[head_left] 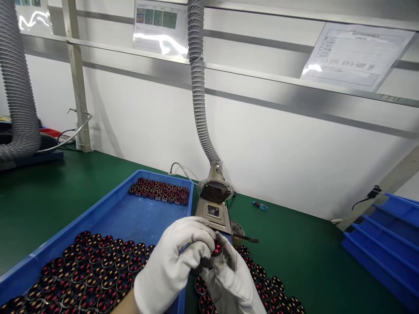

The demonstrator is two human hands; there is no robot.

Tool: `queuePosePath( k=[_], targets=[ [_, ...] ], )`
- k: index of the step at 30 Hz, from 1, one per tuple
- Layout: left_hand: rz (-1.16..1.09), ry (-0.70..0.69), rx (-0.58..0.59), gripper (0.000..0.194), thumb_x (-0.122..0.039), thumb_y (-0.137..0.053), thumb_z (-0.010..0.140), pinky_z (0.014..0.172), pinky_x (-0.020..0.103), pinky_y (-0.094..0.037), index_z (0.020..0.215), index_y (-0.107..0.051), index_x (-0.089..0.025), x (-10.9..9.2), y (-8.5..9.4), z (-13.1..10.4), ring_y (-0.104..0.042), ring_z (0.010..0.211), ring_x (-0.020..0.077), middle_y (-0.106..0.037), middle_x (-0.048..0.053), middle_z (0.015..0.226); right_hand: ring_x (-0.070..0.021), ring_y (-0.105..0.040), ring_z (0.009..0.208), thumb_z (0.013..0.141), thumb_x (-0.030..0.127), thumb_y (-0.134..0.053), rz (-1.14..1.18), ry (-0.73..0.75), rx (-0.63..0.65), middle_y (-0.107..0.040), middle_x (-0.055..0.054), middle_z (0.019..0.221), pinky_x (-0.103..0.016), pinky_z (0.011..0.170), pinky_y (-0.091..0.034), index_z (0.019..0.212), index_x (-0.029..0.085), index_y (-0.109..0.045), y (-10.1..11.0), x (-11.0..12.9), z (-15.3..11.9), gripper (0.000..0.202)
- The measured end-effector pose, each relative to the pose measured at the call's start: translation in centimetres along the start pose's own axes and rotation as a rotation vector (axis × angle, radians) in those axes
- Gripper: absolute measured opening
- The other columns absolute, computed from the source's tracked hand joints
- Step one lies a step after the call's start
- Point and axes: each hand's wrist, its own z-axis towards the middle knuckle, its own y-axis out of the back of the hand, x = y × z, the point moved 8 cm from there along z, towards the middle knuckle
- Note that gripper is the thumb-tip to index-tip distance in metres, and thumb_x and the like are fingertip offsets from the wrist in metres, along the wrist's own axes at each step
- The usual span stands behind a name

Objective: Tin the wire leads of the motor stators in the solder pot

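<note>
Your gloved left hand and right hand meet, each grip clenched on one small wound coil held above the table; the blue tray of coils lies left, the fume hose beyond

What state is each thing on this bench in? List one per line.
Left hand: gloved, closed on the coil.
Right hand: gloved, gripping the coil.
Coil: held between both hands.
Blue tray: partly filled with coils.
Hose: hanging down to the fan.
Blue trays: stacked.
</note>
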Motion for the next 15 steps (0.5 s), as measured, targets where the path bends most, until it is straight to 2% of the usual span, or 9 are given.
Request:
queuePosePath(
  k=[3,4,6,8,9,12,15],
  targets=[
    [-0.106,0.164,-0.143,0.017,-0.025,-0.051,0.083,0.073,0.023,-0.053,0.076,-0.065,-0.021,1.2,1.5,-0.2,-0.065,0.086,0.0172,-0.070,0.003,0.087,-0.0202,-0.067,0.069,0.056,0.034,-0.082,0.075,-0.112,0.079,-0.072,-0.005,0.078,-0.035,0.066,-0.055,0.091,0.023,-0.070,-1.3,0.2,-1.0,0.039],
    [-0.104,0.189,-0.145,0.014,-0.025,-0.053,0.082,0.076,0.023,-0.053,0.080,-0.067,-0.021,1.3,1.7,-0.3,-0.065,0.090,0.0176,-0.070,0.004,0.093,-0.0193,-0.068,0.069,0.060,0.036,-0.080,0.114,-0.155,0.108,-0.072,-0.005,0.080,-0.033,0.065,-0.055,0.093,0.023,-0.070,-1.7,0.3,-1.3,0.037],
    [-0.026,0.160,-0.042,0.019,-0.027,-0.063,0.075,0.085,0.028,-0.052,0.092,-0.069,-0.023,0.8,1.2,-0.3,-0.064,0.098,0.0206,-0.069,0.005,0.105,-0.0189,-0.068,0.074,0.066,0.038,-0.075,0.177,-0.182,0.157,-0.073,-0.006,0.087,-0.032,0.068,-0.054,0.092,0.024,-0.071,-2.1,0.8,-1.8,0.030],
    [0.084,0.072,0.079,0.038,-0.024,-0.072,0.065,0.089,0.033,-0.051,0.103,-0.067,-0.024,0.0,0.0,-0.5,-0.062,0.103,0.0228,-0.066,0.006,0.113,-0.0204,-0.067,0.085,0.069,0.040,-0.072,0.183,-0.151,0.169,-0.072,-0.006,0.094,-0.034,0.077,-0.053,0.090,0.026,-0.072,-2.0,1.2,-1.9,0.025],
    [0.128,0.038,0.101,0.045,-0.021,-0.075,0.062,0.090,0.033,-0.051,0.105,-0.066,-0.025,-0.3,-0.4,-0.6,-0.061,0.103,0.0226,-0.066,0.006,0.113,-0.0208,-0.065,0.090,0.069,0.040,-0.072,0.173,-0.145,0.167,-0.072,-0.005,0.096,-0.036,0.081,-0.051,0.089,0.027,-0.072,-1.8,1.3,-1.9,0.024],
    [0.177,0.001,0.062,0.043,-0.013,-0.078,0.057,0.086,0.032,-0.053,0.098,-0.067,-0.023,-0.6,-0.9,-0.6,-0.064,0.097,0.0205,-0.068,0.006,0.106,-0.0178,-0.063,0.097,0.066,0.039,-0.075,0.152,-0.156,0.121,-0.072,-0.002,0.097,-0.032,0.090,-0.046,0.087,0.028,-0.072,-1.4,1.0,-1.9,0.024],
    [0.121,-0.049,0.055,0.034,-0.017,-0.076,0.061,0.083,0.030,-0.053,0.094,-0.068,-0.021,-0.7,-1.3,-0.4,-0.065,0.091,0.0201,-0.071,0.007,0.100,-0.0142,-0.065,0.086,0.066,0.034,-0.076,0.177,-0.168,0.083,-0.072,0.001,0.091,-0.029,0.083,-0.049,0.077,0.028,-0.072,-1.8,0.8,-2.1,0.013]
  ],
)
